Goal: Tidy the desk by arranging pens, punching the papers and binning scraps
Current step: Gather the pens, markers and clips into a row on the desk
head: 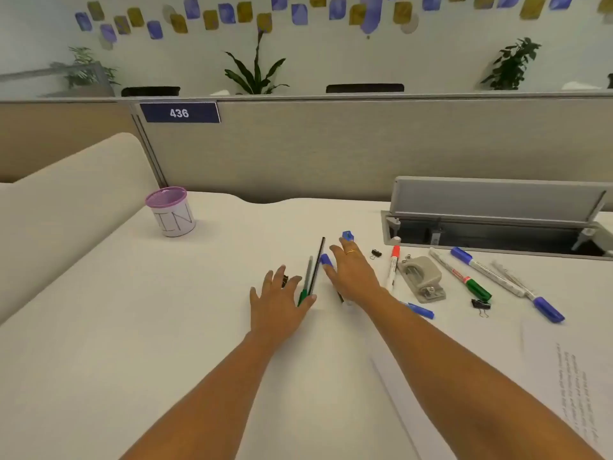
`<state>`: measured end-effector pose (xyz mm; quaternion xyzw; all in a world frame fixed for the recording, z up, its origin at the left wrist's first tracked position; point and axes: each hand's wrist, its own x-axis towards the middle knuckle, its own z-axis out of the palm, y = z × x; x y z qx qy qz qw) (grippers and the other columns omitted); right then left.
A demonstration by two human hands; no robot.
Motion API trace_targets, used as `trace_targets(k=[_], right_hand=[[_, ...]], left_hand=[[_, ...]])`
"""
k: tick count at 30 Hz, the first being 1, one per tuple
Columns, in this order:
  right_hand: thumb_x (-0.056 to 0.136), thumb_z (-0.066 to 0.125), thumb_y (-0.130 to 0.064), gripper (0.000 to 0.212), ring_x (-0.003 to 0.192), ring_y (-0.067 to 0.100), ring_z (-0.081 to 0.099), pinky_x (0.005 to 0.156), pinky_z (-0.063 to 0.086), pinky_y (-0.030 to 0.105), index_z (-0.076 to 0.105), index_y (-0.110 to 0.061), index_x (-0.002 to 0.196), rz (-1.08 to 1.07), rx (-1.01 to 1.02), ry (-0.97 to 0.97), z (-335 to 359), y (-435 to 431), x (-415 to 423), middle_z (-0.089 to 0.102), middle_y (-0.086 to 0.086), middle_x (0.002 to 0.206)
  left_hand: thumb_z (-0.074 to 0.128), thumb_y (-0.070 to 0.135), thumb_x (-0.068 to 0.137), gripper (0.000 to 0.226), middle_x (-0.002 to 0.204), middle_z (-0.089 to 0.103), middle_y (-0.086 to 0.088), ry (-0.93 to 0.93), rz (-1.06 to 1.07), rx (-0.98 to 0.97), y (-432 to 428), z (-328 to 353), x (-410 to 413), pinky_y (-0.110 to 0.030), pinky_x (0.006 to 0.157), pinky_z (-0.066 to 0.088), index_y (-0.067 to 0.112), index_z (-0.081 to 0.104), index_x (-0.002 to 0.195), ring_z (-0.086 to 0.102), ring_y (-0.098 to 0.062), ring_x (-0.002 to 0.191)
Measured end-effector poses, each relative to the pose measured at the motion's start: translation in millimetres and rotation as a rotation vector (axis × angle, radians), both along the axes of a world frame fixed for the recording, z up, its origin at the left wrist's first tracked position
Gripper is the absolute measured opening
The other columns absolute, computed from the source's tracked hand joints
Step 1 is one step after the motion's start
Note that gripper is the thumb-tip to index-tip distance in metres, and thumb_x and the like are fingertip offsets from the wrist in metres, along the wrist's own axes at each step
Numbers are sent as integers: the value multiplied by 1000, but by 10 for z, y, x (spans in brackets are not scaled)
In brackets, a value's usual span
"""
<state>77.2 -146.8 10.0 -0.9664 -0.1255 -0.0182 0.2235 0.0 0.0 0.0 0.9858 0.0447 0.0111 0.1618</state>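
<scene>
My left hand (pixel 278 300) lies flat on the white desk, fingers spread, beside a green pen (pixel 306 280) and a thin black pen (pixel 317 263). My right hand (pixel 353 272) rests flat over blue-capped markers; one blue cap (pixel 325 259) shows by the fingers and another blue cap (pixel 347 235) beyond the fingertips. Right of that hand lie a red-capped marker (pixel 392 267), a grey hole punch (pixel 421 277), a green marker (pixel 461 275), two more blue markers (pixel 477 263) and a blue pen (pixel 419 309). Printed papers (pixel 544 376) lie at the lower right.
A purple-rimmed cup labelled as a bin (pixel 172 210) stands at the back left. An open cable tray with raised lid (pixel 491 224) sits at the back right. Black binder clips (pixel 375 254) lie among the markers, another binder clip (pixel 481 305) nearer. A partition wall closes the desk's far edge.
</scene>
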Motion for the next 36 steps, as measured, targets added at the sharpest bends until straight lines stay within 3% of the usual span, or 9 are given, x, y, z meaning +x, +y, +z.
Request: trace_targets(k=[7,12,25,36], right_hand=[[98,37,-36,54,146,30,5,118,12,42,27,-11,144,-68,-53,28,-64,109,573,8,14,158],[95,32,-50,63,146,29,-7,117,6,46,23,-14,146,-108,-95,228,-212,155,673,-3,13,158],[101,25,-24,50,147,22,-7,119,2,39,12,-12,148,-88,52,124,-342,808,-284,-2,9,159],[98,27,-14,48,147,19,-5,119,-2,35,24,-13,146,19,186,98,-343,2072,-1026,3,8,159]], left_hand=[[31,60,90,60,159,9,5,-27,-118,39,105,-200,398,-47,117,8,34,25,144,3,-18,147],[32,53,91,58,156,20,8,-44,-185,62,140,-283,459,-46,116,11,31,25,144,6,-17,146],[28,34,95,54,153,26,10,-71,-168,-1,400,-279,-109,-34,118,10,26,18,147,15,-11,144],[24,35,98,51,154,23,11,-37,-65,39,1488,-232,-913,-34,117,8,25,17,148,12,-7,144]])
